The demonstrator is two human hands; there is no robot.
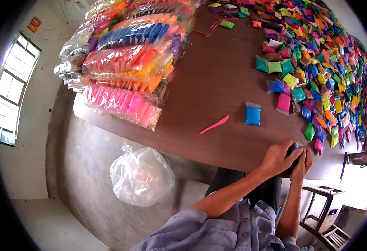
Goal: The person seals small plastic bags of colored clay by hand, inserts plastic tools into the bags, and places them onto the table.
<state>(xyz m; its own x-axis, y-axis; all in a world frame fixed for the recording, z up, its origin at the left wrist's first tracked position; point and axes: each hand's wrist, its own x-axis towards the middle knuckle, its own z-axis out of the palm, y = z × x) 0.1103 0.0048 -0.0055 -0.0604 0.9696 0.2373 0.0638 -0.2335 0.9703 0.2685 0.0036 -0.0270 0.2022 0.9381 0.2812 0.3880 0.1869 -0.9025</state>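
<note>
My left hand (pixel 279 157) and my right hand (pixel 302 164) meet at the table's front edge. Both have their fingers closed around a small clear packet (pixel 297 146), which looks dark blue; most of it is hidden by my fingers. Just beyond them on the brown table lies a flat packet of bright blue stuff (pixel 253 115). A pink plastic knife (pixel 215 125) rests to the left of that packet. Closest to my right hand, at the pile's edge, are a pink packet (pixel 319 146) and a green packet (pixel 309 131).
A big heap of small colourful packets (pixel 317 79) covers the table's right side. Long clear bags of coloured packets (pixel 121 60) are stacked at the left. A clear plastic bag (pixel 141 178) sits on the floor. Pink tools (pixel 217 25) lie at the far side; a stool (pixel 325 209) stands at right.
</note>
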